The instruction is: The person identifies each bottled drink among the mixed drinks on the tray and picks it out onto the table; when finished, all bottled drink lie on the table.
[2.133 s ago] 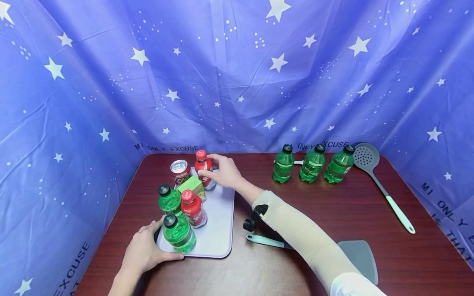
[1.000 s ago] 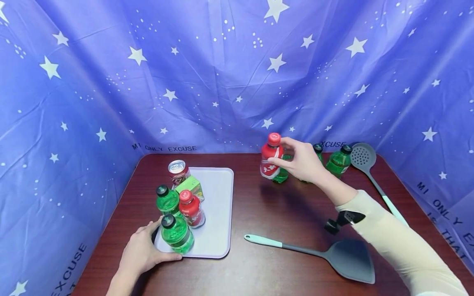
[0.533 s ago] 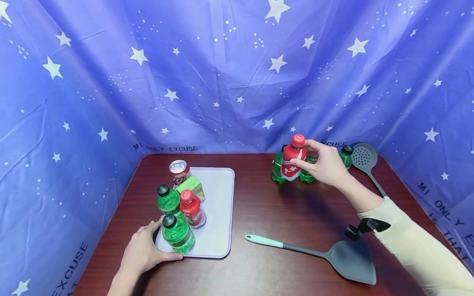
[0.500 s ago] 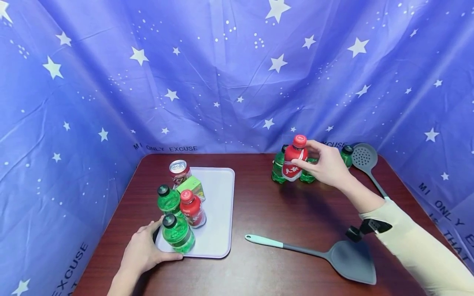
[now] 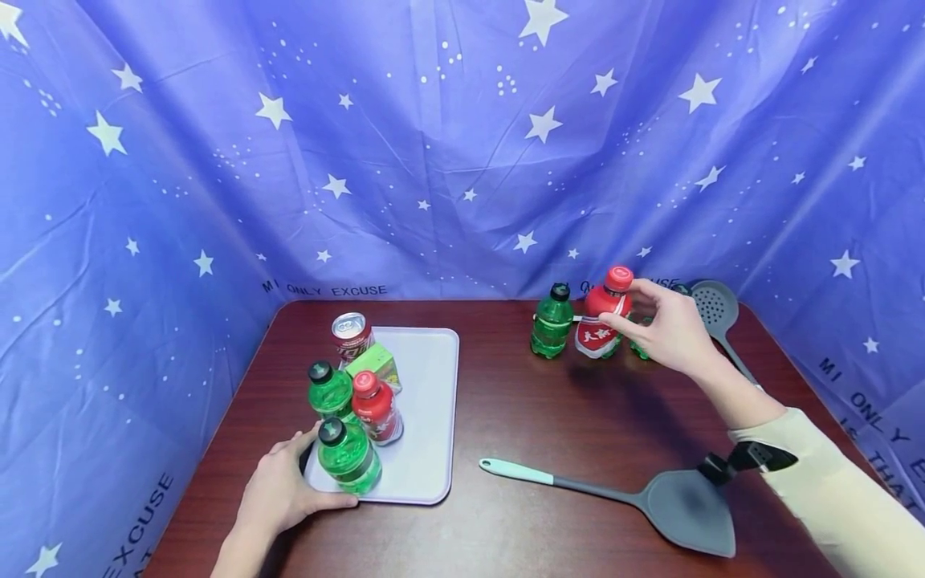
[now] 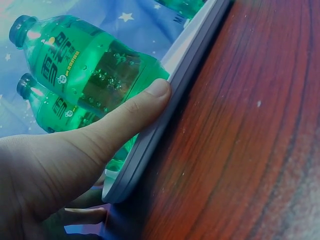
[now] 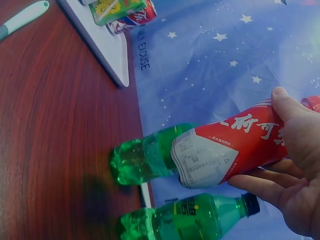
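My right hand (image 5: pixel 672 331) holds a red-capped cola bottle (image 5: pixel 596 335) by its upper part, thumb on one side and fingers on the other. In the right wrist view the cola bottle (image 7: pixel 250 137) hangs tilted before green soda bottles (image 7: pixel 150 155). At the near left corner of a pale tray (image 5: pixel 426 425), my left hand (image 5: pixel 278 486) grips the rim, its thumb along the front edge in the left wrist view. Beside that hand stand two green soda bottles (image 5: pixel 350 459), another cola bottle (image 5: pixel 377 415), a green carton (image 5: pixel 377 367) and a soda can (image 5: pixel 352 335).
A green soda bottle (image 5: pixel 552 327) stands at the back, with others partly hidden behind the right hand. A slotted skimmer (image 5: pixel 715 305) lies at the back right. Nearer, a grey spatula (image 5: pixel 686 514) lies below the right forearm. A starred curtain (image 5: pixel 462 144) closes off the back.
My right hand has lifted the cola bottle off the tray's far end and carried it right, past the first green bottle. The left hand has stayed on the tray corner.
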The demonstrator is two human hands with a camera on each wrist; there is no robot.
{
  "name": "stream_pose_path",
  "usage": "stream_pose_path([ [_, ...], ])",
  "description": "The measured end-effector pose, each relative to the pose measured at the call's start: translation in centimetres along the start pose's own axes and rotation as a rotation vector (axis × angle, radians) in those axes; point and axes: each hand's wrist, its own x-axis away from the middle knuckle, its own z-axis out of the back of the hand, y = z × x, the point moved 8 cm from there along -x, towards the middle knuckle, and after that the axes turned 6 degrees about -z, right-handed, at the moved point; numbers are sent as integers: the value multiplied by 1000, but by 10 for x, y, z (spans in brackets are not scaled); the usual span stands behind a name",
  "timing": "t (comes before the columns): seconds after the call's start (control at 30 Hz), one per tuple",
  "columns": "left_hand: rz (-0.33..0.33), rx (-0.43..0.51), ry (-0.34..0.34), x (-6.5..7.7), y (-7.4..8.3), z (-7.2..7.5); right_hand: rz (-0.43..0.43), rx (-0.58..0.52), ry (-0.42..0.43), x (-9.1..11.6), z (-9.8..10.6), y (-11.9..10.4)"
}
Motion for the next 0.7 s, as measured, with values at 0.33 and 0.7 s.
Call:
stream_pose_path([
  [0.33, -6, -1, 8, 0, 1, 0, -52, -16, 24, 10, 21, 21],
  [0.7, -15, -8, 20, 0, 2, 2, -153, 20, 84, 24, 42, 55],
])
